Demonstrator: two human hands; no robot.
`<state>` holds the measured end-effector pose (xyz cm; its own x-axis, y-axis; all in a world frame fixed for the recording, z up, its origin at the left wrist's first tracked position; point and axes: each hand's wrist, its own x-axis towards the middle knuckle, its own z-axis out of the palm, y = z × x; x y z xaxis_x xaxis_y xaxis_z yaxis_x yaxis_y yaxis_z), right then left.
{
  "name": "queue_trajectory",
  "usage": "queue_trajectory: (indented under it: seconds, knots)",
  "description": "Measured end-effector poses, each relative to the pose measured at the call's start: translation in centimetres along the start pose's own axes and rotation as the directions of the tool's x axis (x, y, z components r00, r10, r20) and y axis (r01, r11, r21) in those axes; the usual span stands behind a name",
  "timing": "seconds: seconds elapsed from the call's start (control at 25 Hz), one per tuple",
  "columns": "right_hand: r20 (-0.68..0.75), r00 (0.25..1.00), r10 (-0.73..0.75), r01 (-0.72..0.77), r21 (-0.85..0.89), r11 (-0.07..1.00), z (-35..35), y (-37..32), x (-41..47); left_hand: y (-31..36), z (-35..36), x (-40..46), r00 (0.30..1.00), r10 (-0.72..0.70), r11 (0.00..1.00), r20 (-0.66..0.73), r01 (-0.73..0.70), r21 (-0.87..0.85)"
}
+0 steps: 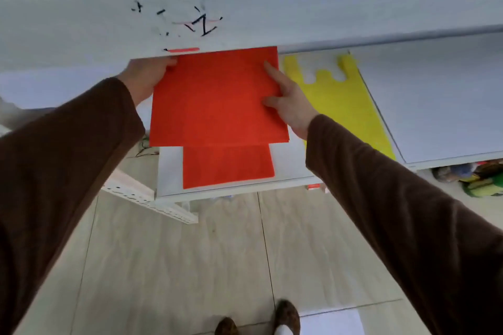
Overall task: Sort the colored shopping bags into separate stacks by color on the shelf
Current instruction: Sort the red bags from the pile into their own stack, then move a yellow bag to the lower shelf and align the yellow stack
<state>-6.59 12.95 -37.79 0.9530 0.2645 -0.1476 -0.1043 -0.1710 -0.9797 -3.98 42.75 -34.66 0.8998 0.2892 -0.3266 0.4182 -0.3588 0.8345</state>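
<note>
Left hand (148,76) and right hand (290,106) grip a red bag (217,98) over the red stack (228,166); next, lower it squarely toward six o'clock.

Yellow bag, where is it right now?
Head view: the yellow bag lies flat on the white shelf, just right of the held red bag and the right hand at its edge.

The held bag (217,98) overlaps a shelved bag (228,167); a third bag (343,109) lies right.
</note>
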Motion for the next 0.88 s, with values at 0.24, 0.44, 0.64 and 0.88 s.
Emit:
queue_trajectory:
  seconds: [0.24, 0.44, 0.64, 0.88]
  knots:
    - [0.023, 0.986, 0.164, -0.156, -0.201, 0.967, 3.9, 15.5, 3.7, -14.2, 6.4, 4.4, 0.994, 0.100, 0.995, -0.043, -0.100, 0.002]
    - [-0.114, 0.992, 0.053, -0.086, -0.313, 0.946, 4.1, 17.3, 3.2, -16.4, 7.7, 5.8, 0.984, 0.117, 0.993, -0.133, -0.116, 0.018]
    - [-0.113, 0.991, -0.065, -0.002, -0.510, 0.860, 4.4, 17.4, 2.1, -16.5, 8.2, 5.7, 0.978, 0.177, 0.972, -0.114, -0.155, 0.175]
    - [-0.114, 0.993, -0.027, -0.038, -0.532, 0.846, 4.2, 17.2, 2.1, -17.2, 8.7, 5.8, 0.964, 0.230, 0.920, -0.134, -0.170, 0.353]
